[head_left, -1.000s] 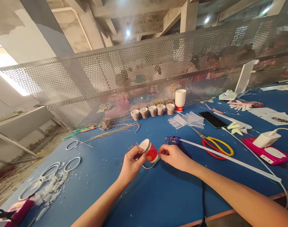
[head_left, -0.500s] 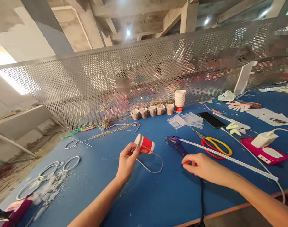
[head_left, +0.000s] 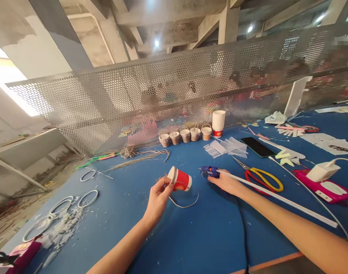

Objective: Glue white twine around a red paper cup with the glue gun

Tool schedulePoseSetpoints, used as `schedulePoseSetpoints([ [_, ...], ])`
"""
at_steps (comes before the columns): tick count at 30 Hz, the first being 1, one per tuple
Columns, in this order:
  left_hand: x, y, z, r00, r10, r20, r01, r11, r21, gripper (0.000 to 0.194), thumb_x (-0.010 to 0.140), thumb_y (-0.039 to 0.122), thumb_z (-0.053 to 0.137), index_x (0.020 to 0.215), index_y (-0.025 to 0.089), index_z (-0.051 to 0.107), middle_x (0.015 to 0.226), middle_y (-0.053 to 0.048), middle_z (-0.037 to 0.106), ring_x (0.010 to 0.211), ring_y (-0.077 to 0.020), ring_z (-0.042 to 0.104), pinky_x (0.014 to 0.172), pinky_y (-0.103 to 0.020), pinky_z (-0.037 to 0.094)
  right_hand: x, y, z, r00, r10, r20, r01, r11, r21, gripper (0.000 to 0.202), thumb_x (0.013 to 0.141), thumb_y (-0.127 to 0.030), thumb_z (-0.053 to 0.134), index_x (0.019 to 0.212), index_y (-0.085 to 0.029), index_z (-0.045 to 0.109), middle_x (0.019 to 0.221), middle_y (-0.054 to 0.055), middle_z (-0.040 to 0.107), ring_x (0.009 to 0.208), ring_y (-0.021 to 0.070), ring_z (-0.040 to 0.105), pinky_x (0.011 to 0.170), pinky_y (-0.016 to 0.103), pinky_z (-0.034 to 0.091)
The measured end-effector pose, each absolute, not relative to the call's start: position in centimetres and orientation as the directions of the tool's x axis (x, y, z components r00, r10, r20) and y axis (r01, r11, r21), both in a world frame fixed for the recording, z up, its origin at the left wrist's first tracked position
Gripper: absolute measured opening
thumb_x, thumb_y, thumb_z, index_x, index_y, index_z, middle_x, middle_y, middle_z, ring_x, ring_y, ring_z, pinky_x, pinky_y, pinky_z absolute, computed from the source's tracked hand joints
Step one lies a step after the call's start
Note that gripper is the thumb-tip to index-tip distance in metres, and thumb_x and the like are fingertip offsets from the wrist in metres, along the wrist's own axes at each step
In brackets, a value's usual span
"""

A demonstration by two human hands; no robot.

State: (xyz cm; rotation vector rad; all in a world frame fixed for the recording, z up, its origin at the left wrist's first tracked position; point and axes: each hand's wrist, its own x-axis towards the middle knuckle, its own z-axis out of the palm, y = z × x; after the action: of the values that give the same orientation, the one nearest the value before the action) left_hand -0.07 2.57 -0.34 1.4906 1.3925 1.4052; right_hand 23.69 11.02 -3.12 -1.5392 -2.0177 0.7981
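Observation:
A red and white paper cup (head_left: 183,180) is tipped on its side above the blue table, my left hand (head_left: 159,197) pinching it at the rim. Thin cord (head_left: 188,206) lies around the rim under my fingers, and its loose end loops down to the right. My right hand (head_left: 226,183) is closed around the handle of a blue glue gun (head_left: 207,171), whose nozzle points left toward the cup. A long white glue stick (head_left: 279,200) sticks out of the gun's back, passing over my right forearm. My fingers hide most of the handle.
Several cord-wrapped little buckets (head_left: 185,135) and a stack of paper cups (head_left: 218,123) line the mesh screen (head_left: 119,102). Clear strips (head_left: 226,147), a phone (head_left: 258,147), scissors-like pliers (head_left: 261,179) and a pink power strip (head_left: 323,186) lie right. White rings (head_left: 87,198) and scraps lie left.
My right hand has moved up and left from the table onto the glue gun and taken hold of its handle. My left hand still holds the cup, and the cord loop hangs a little differently.

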Motion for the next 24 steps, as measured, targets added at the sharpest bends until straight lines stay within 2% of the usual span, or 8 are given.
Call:
schedulePoseSetpoints([
  [4, 0.0, 2.5, -0.2, -0.146, 0.955, 0.257, 0.268, -0.212, 0.940, 0.022, 0.075, 0.036, 0.060, 0.064, 0.017, 0.057, 0.061, 0.001, 0.055, 0.061, -0.0135, 0.049, 0.060, -0.023, 0.042, 23.5, 9.3, -2.5, -0.297, 0.954, 0.037, 0.563, 0.207, -0.800, 0.032, 0.085, -0.041, 0.045, 0.088, -0.017, 0.066, 0.079, 0.005, 0.070, 0.076, 0.0205, 0.066, 0.067, 0.027, 0.049],
  [7, 0.1, 2.4, -0.1, -0.165, 0.954, 0.248, 0.286, -0.195, 0.938, 0.021, 0.074, 0.036, 0.060, 0.065, 0.018, 0.057, 0.060, 0.003, 0.053, 0.059, -0.0122, 0.047, 0.057, -0.022, 0.040, 23.2, 7.2, -1.2, -0.371, 0.928, 0.036, 0.425, 0.204, -0.882, 0.036, 0.085, -0.049, 0.044, 0.078, -0.018, 0.063, 0.067, 0.002, 0.066, 0.065, 0.0176, 0.064, 0.061, 0.025, 0.049],
  [9, 0.3, 2.4, -0.1, -0.174, 0.955, 0.239, 0.308, -0.178, 0.935, 0.018, 0.074, 0.034, 0.060, 0.067, 0.018, 0.056, 0.061, 0.004, 0.051, 0.057, -0.0112, 0.045, 0.055, -0.021, 0.038, 22.8, 5.8, -0.4, -0.404, 0.912, 0.065, 0.378, 0.232, -0.896, 0.034, 0.084, -0.051, 0.048, 0.076, -0.020, 0.059, 0.059, -0.001, 0.060, 0.056, 0.0151, 0.058, 0.056, 0.024, 0.046],
  [15, 1.0, 2.2, -0.6, -0.157, 0.954, 0.253, 0.343, -0.188, 0.920, 0.014, 0.074, 0.029, 0.060, 0.069, 0.018, 0.054, 0.061, 0.005, 0.051, 0.056, -0.0104, 0.048, 0.055, -0.020, 0.040, 22.1, 3.9, -0.4, -0.488, 0.841, 0.236, 0.356, 0.438, -0.825, 0.031, 0.087, -0.048, 0.050, 0.071, -0.021, 0.051, 0.055, -0.005, 0.048, 0.049, 0.0102, 0.042, 0.050, 0.022, 0.035],
  [24, 1.0, 2.4, -0.8, -0.157, 0.955, 0.251, 0.408, -0.169, 0.897, 0.018, 0.075, 0.033, 0.059, 0.067, 0.018, 0.054, 0.060, 0.004, 0.052, 0.056, -0.0115, 0.049, 0.056, -0.021, 0.040, 21.8, 3.8, -0.7, -0.501, 0.800, 0.331, 0.411, 0.556, -0.722, 0.028, 0.089, -0.045, 0.047, 0.072, -0.023, 0.046, 0.058, -0.002, 0.054, 0.049, 0.0120, 0.045, 0.051, 0.023, 0.033],
])
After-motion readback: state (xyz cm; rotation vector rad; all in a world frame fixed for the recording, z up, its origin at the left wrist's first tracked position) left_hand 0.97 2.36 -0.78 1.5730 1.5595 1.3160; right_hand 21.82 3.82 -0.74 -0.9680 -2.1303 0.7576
